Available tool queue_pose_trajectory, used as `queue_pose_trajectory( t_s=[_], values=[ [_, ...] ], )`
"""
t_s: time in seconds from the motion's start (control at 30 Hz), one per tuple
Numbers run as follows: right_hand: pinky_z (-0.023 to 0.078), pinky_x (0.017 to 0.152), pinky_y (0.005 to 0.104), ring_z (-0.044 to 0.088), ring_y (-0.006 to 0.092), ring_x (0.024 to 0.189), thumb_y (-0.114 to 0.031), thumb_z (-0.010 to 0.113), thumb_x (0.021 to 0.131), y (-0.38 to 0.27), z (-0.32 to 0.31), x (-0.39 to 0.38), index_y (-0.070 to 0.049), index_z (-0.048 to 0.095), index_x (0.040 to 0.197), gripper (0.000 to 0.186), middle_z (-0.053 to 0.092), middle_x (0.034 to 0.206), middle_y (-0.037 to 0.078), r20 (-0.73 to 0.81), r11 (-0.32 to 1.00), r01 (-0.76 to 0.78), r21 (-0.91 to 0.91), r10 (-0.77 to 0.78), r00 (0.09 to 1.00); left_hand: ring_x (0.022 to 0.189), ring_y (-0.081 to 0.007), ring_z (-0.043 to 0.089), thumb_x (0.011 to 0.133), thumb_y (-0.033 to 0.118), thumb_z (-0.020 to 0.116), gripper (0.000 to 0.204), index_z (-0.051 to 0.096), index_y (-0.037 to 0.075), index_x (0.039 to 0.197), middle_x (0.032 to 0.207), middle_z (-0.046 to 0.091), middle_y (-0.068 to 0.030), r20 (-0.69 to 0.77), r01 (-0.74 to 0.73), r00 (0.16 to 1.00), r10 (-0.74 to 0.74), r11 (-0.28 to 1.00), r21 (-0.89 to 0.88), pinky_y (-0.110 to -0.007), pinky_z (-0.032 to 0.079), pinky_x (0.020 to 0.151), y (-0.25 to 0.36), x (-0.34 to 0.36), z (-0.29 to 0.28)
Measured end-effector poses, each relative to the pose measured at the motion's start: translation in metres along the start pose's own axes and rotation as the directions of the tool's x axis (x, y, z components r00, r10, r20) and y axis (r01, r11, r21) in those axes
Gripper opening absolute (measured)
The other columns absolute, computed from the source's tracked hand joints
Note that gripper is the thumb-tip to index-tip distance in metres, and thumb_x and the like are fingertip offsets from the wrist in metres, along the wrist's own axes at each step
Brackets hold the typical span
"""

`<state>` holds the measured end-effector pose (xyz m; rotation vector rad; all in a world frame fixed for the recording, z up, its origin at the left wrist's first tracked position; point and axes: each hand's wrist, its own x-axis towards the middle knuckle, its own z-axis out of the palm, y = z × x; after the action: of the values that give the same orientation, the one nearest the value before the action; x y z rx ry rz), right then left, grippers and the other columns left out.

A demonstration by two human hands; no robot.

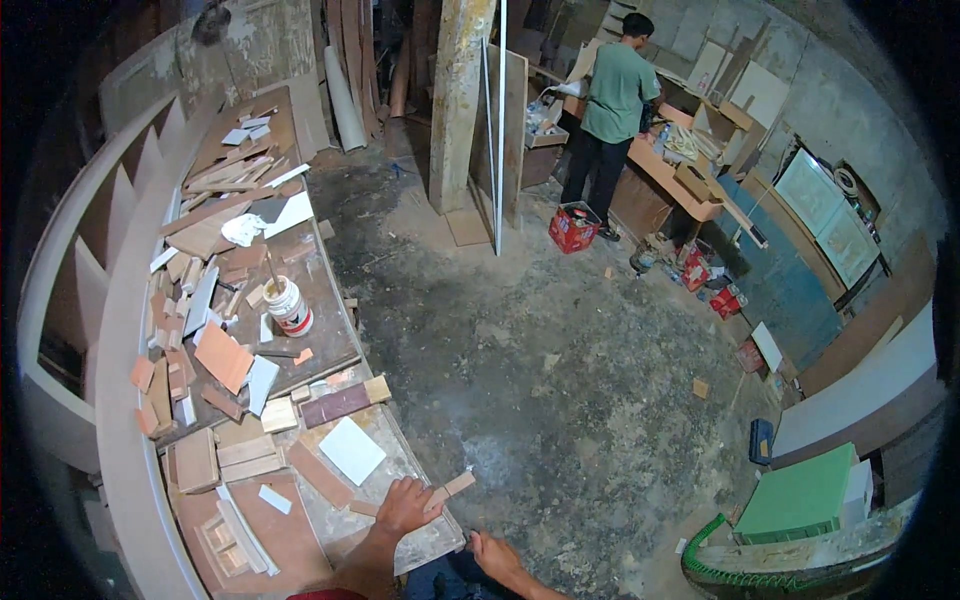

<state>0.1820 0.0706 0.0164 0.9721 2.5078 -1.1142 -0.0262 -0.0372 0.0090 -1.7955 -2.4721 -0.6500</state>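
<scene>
My left hand [405, 503] is closed on a narrow wooden strip [452, 486] at the front corner of the cluttered workbench [415, 548]; part of the strip is hidden under the fingers. Just right of the bench's edge, my right hand [495, 553] has its fingers curled around something small and dark that I cannot make out. A white square piece [352, 452] lies just beyond my left hand, beside a pinkish board [316, 472]. Farther along the bench stands a white tub [288, 306] among wood offcuts and boards.
A curved wooden frame [135, 330] runs along the left. A post [452, 110] stands ahead. A person in a green shirt [612, 95] works at another bench [680, 190], near a red crate [572, 228]. A green box [790, 490] and coiled hose [710, 560] lie at right.
</scene>
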Motion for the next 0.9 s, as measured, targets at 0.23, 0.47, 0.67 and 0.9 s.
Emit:
queue_pose_trajectory(
  t_s=[0.23, 0.47, 0.67, 0.9],
  values=[
    [0.050, 0.075, 0.0610, 0.064, 0.0514, 0.083, -0.041, 0.037, 0.102, -0.020, -0.007, 0.018, -0.004, 0.059, 0.108, 0.044, 0.067, 0.086, 0.030, 0.029, 0.998, -0.056, -0.001, 0.056, 0.998, 0.085, -0.0260, 0.055, 0.079, 0.038, 0.071, 0.033, 0.071, 0.008, 0.092, 0.081, 0.058, -0.0073, 0.000, -0.016, 1.000, 0.016, 1.000, 0.026, -0.040, 0.044, 0.073, 0.001, 0.002, 0.000],
    [0.050, 0.075, 0.0602, 0.063, 0.0526, 0.081, -0.041, 0.036, 0.102, -0.025, -0.028, 0.005, -0.004, 0.059, 0.105, 0.045, 0.066, 0.085, 0.030, 0.034, 1.000, -0.008, 0.013, 0.007, 0.999, 0.087, -0.0285, 0.055, 0.078, 0.036, 0.073, 0.035, 0.070, 0.007, 0.097, 0.086, 0.058, -0.0098, 0.005, -0.035, 0.999, 0.035, 0.998, 0.061, -0.041, 0.044, 0.075, 0.007, 0.003, 0.000],
    [0.051, 0.075, 0.0590, 0.063, 0.0522, 0.081, -0.043, 0.034, 0.103, -0.015, -0.011, 0.006, -0.004, 0.061, 0.107, 0.047, 0.067, 0.085, 0.030, 0.003, 1.000, -0.016, -0.007, 0.016, 1.000, 0.088, -0.0285, 0.055, 0.078, 0.035, 0.072, 0.034, 0.070, 0.006, 0.096, 0.090, 0.060, -0.0104, 0.021, -0.012, 1.000, 0.011, 0.999, 0.034, -0.041, 0.044, 0.077, -0.001, 0.001, 0.001],
    [0.050, 0.073, 0.0612, 0.064, 0.0514, 0.078, -0.041, 0.035, 0.103, -0.020, -0.008, 0.039, -0.004, 0.060, 0.107, 0.045, 0.067, 0.084, 0.029, -0.013, 1.000, 0.000, -0.021, -0.001, 1.000, 0.086, -0.0285, 0.055, 0.078, 0.035, 0.072, 0.034, 0.070, 0.006, 0.095, 0.084, 0.057, -0.0102, -0.002, -0.020, 1.000, 0.020, 1.000, 0.005, -0.042, 0.043, 0.074, 0.005, 0.007, -0.001]
  ],
)
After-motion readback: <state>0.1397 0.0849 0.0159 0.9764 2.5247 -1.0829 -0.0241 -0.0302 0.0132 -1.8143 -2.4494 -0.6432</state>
